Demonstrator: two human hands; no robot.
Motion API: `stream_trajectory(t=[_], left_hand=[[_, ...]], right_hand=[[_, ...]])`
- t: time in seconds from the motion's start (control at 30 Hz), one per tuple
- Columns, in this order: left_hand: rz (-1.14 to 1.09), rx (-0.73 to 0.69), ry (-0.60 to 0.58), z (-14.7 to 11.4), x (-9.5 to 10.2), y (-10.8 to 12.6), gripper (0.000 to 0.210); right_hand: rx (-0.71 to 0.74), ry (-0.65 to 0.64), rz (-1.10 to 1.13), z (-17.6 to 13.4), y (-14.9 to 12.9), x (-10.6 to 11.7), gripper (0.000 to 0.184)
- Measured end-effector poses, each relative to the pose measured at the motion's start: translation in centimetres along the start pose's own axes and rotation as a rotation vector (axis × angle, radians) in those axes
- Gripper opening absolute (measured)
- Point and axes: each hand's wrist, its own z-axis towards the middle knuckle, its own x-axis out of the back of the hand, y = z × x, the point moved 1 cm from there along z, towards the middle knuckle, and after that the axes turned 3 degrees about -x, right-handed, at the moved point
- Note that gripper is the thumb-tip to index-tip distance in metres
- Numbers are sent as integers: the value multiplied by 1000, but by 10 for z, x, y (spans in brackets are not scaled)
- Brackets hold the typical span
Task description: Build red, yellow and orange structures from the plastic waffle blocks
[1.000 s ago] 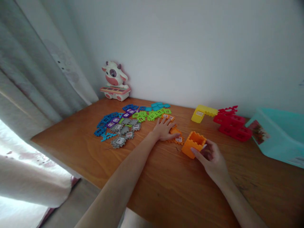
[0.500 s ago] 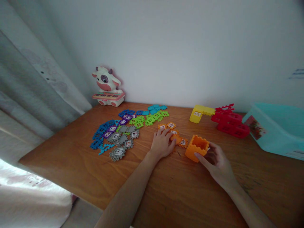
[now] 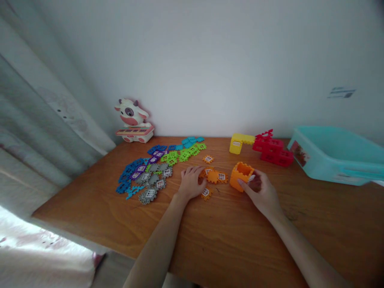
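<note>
My right hand [image 3: 265, 194] grips an open-topped orange box [image 3: 237, 182] built of interlocking toothed tiles, thumb on the near face. The fingers behind the box are partly hidden. On the table to its left lie several loose orange tiles [image 3: 213, 176], some with white window grids. My left hand [image 3: 191, 183] rests palm down at the left edge of these tiles, its fingers apart and slightly curved. Its fingertips touch or nearly touch an orange window tile. One orange tile [image 3: 206, 193] lies near its thumb, and another orange tile [image 3: 208, 159] lies farther back.
Left of my hands are grey tiles [image 3: 148, 195], purple tiles [image 3: 138, 171], blue tiles [image 3: 131, 170] and green tiles [image 3: 187, 154]. A yellow assembly [image 3: 236, 146] and a red assembly [image 3: 276, 153] stand at the back right, beside a turquoise bin [image 3: 327, 162]. A cow keyboard toy [image 3: 135, 124] sits back left.
My left hand has drawn back left from the orange tiles, which now lie spread differently. My right hand still holds the orange box. The whole view has shifted slightly to the right.
</note>
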Motion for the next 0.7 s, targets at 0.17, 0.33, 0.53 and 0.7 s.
stream_trajectory(t=[0.17,0.33,0.53,0.7], left_hand=[[80,-20,-37,-1,8,-3,44],[65,-25,-27,1,12,-10,44],[-28,-14,57,4,9,-12,36],[-205,19,146,8,8,-10,40]], right_hand=[[13,4,17,0,-1,-1,71],[1,6,28,-2,-4,-1,72],[11,13,12,-1,-1,-1,71],[33,17,-13,1,2,3,72]])
